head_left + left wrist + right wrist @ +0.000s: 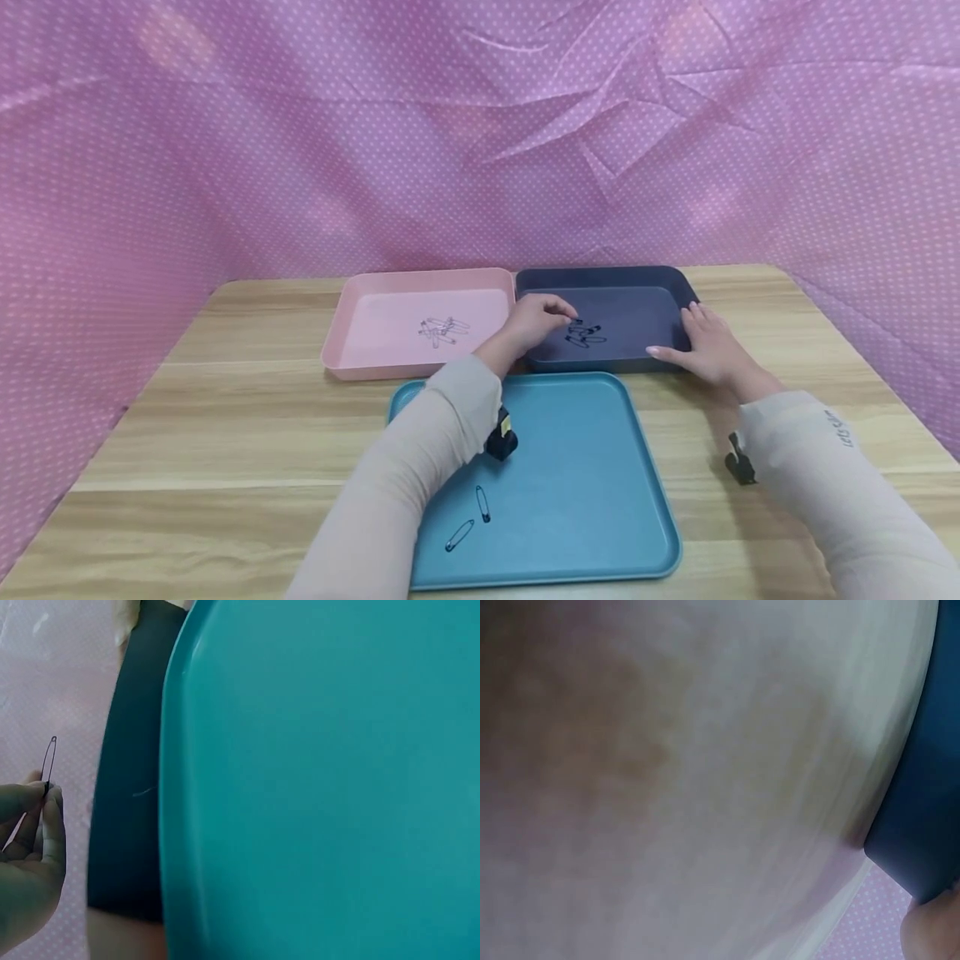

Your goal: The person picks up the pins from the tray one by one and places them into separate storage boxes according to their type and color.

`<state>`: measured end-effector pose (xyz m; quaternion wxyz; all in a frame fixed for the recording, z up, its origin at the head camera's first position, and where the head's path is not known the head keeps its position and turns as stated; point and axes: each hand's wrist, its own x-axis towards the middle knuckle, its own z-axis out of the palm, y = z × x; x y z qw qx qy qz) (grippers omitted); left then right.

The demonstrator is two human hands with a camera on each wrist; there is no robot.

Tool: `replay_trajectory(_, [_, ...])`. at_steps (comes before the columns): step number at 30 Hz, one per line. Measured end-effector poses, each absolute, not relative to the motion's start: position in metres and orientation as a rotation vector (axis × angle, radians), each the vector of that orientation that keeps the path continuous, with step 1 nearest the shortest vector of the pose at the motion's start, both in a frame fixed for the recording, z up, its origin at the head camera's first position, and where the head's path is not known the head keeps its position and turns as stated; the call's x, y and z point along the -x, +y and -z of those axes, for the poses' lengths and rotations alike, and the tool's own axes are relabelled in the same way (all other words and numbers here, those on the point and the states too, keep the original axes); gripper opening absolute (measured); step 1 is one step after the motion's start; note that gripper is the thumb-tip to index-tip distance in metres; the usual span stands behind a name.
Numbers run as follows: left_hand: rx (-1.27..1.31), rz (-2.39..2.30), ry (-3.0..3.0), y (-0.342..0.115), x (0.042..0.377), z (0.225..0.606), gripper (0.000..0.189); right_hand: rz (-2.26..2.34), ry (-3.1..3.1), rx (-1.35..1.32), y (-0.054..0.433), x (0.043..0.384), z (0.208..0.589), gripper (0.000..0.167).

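My left hand pinches a black safety pin between thumb and fingertips, over the left part of the dark blue tray. In the left wrist view the pin stands out from the fingertips of the left hand. Below that hand, several black safety pins lie in a small pile in the dark tray. My right hand rests on the same tray's right front corner, its fingers extended along the right rim and its thumb over the front rim. The right wrist view catches only a little of it.
Left of the dark tray stands a pink tray with a pile of silver safety pins. Nearer me lies a teal tray, with two loose safety pins towards its left side, under my left forearm. A pink dotted cloth hangs behind the table.
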<state>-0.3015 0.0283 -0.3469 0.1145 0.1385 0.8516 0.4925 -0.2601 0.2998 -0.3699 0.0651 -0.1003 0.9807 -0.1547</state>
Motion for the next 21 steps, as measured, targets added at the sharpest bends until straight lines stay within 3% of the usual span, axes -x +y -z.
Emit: replay_trajectory(21, [-0.256,-1.433,2.624,0.074,0.322,0.373,0.009,0.458,2.972,0.288,0.301,0.260,0.374,0.098])
